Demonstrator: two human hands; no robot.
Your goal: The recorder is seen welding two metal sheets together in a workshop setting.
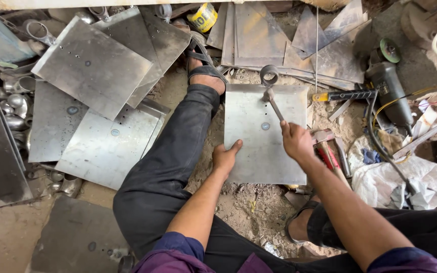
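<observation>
While the person sits on the dirt floor [251, 202], the left hand [224, 157] lies flat, fingers over the near-left edge of the square steel plate [264, 151], pinning it down. The right hand [295, 141] is clenched around a hammer [273, 103] whose head meets the plate near its far edge, beside a short metal ring [269, 75]. Firm pressure and short, square blows would likely keep the plate from shifting. Farther right lies an angle grinder [390, 88].
</observation>
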